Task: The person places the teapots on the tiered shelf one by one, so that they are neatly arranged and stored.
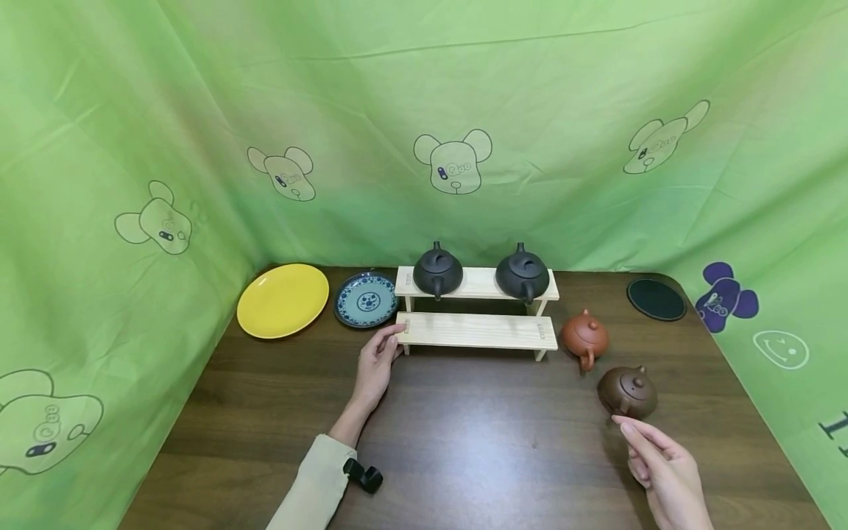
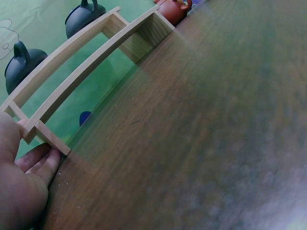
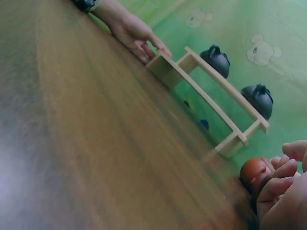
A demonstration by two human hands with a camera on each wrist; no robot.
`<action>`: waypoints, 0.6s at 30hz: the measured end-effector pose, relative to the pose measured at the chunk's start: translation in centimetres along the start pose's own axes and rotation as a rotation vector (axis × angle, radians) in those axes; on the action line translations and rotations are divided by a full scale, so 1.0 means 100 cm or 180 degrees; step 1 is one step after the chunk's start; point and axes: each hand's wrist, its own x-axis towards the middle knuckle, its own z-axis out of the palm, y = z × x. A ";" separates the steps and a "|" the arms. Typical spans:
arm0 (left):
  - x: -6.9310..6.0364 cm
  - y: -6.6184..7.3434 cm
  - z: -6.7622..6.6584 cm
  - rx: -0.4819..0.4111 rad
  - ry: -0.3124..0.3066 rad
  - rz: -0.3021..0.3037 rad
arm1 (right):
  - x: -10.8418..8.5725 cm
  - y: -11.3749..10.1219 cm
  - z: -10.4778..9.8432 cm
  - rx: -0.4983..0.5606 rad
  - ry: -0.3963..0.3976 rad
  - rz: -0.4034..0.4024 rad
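Note:
A two-tier wooden stand (image 1: 477, 330) has two black teapots, one on the left (image 1: 438, 271) and one on the right (image 1: 523, 274), on its upper board. My left hand (image 1: 376, 368) grips the left end of the lower board, fingers beside its leg (image 2: 53, 139). Off the stand's right end sits a reddish-orange teapot (image 1: 585, 337). Nearer to me is a dark brown teapot (image 1: 628, 391); my right hand (image 1: 665, 471) has thumb and forefinger together at its handle and seems to pinch it. In the right wrist view, curled fingers (image 3: 280, 184) largely hide this teapot.
Left of the stand lie a yellow plate (image 1: 283, 302) and a blue patterned plate (image 1: 366, 300). A dark oval mat (image 1: 656, 299) lies at the table's back right corner. Green printed cloth (image 1: 371, 110) encloses the brown wooden table (image 1: 464, 442) at the back and sides.

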 end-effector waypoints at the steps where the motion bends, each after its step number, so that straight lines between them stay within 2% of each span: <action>1: 0.000 0.000 0.000 -0.0010 -0.0002 -0.0003 | -0.001 0.000 -0.002 -0.0014 0.0027 0.0013; 8: 0.000 0.001 -0.001 -0.0001 -0.0003 0.0008 | -0.003 -0.001 -0.009 -0.0084 0.0258 0.0095; 15: 0.000 0.000 -0.001 0.0077 0.0015 -0.0007 | 0.002 -0.003 -0.012 -0.0302 0.0275 0.0336; 18: 0.000 0.000 -0.001 0.0075 0.0023 0.0002 | 0.006 -0.003 -0.011 -0.0390 0.0186 0.0377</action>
